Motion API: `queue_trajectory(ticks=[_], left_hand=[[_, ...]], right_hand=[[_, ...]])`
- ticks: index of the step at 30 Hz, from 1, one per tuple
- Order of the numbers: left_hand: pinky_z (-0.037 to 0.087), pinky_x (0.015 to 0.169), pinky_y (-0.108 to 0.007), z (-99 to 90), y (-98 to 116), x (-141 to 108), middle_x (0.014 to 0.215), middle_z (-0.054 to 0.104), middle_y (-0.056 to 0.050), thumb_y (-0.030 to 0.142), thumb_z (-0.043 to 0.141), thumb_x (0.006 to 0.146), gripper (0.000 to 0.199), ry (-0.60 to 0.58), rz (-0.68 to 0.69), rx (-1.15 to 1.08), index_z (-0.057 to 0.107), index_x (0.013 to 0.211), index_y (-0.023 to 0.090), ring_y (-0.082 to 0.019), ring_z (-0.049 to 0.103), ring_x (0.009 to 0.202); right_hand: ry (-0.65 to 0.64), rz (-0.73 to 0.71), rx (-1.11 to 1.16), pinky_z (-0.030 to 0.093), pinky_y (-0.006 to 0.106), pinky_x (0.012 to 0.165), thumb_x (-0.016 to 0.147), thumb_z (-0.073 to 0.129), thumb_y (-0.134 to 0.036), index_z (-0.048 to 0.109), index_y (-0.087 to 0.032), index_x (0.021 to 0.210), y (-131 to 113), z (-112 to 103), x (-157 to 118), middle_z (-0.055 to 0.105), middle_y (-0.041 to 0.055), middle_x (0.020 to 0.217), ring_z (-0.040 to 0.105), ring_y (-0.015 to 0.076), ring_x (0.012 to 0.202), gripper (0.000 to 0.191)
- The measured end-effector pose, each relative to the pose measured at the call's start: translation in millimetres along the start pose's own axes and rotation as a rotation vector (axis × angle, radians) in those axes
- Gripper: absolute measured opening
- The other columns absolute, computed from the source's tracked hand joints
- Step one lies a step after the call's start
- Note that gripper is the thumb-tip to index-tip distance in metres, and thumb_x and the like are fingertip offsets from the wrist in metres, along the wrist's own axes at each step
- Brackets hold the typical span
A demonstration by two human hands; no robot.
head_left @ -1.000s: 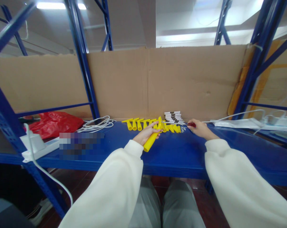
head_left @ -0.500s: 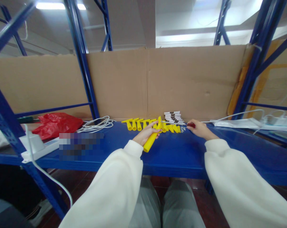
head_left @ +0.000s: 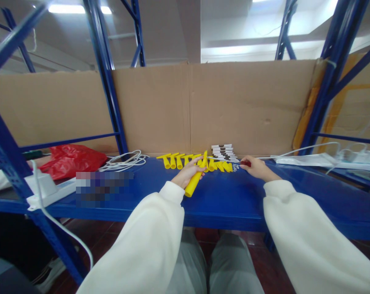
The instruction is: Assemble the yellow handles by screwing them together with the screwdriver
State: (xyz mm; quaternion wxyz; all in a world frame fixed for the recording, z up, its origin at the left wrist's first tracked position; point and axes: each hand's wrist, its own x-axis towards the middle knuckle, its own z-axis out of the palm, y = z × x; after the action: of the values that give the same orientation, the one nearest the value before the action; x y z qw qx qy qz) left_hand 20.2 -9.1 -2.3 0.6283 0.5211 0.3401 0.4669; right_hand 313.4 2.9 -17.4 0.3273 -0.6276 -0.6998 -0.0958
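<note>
My left hand [head_left: 188,172] is wrapped round a yellow plastic T-shaped tool [head_left: 193,185], its tube-like handle slanting down toward me and its crosspiece tilted upright. In my right hand [head_left: 256,167] is the dark red handle of a screwdriver [head_left: 221,158]; its thin metal shaft points left, and its tip is at the crosspiece. Whether the tip sits in a screw is too small to tell. Several matching yellow T-shaped tools [head_left: 173,161] lie in a row behind my left hand. More yellow pieces [head_left: 225,166] lie between my hands, beside small silvery parts [head_left: 235,166].
White-and-brown strips [head_left: 224,152] are stacked by the cardboard wall [head_left: 249,102]. On the blue shelf's [head_left: 227,200] left lie a coiled white cable [head_left: 126,160], a red plastic bag [head_left: 74,161] and a power strip [head_left: 54,195]. A white packet [head_left: 306,159] lies right. Blue posts [head_left: 106,81] flank the space.
Almost nothing differs. The yellow tool's crosspiece has turned slightly and looks narrower, while both hands keep nearly the same place and grip.
</note>
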Motion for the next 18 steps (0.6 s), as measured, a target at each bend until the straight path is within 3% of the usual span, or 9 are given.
queue_trajectory(ticks=[9,18], left_hand=[[0.043,0.043,-0.017,-2.8,0.6,2.7,0.08,0.068,-0.004,-0.007,0.058,0.077,0.079,-0.042,-0.039,-0.043,0.042,0.149,0.021,-0.009,0.056,0.046],[0.042,0.044,-0.017,6.0,11.5,-8.7,0.068,0.063,0.0,-0.007,0.054,0.08,0.072,0.088,-0.035,0.087,0.043,0.147,0.017,-0.008,0.053,0.045]], right_hand=[[0.057,-0.016,-0.028,0.042,0.039,0.077,0.079,0.06,-0.03,0.065,-0.024,0.084,-0.6,1.3,1.5,0.073,0.006,0.085,0.064,0.0264,0.086,0.009],[0.12,-0.084,-0.109,0.033,0.047,0.088,0.081,0.054,-0.027,0.062,-0.022,0.087,-9.8,0.7,-1.8,0.071,0.009,0.092,0.059,0.0288,0.094,0.011]])
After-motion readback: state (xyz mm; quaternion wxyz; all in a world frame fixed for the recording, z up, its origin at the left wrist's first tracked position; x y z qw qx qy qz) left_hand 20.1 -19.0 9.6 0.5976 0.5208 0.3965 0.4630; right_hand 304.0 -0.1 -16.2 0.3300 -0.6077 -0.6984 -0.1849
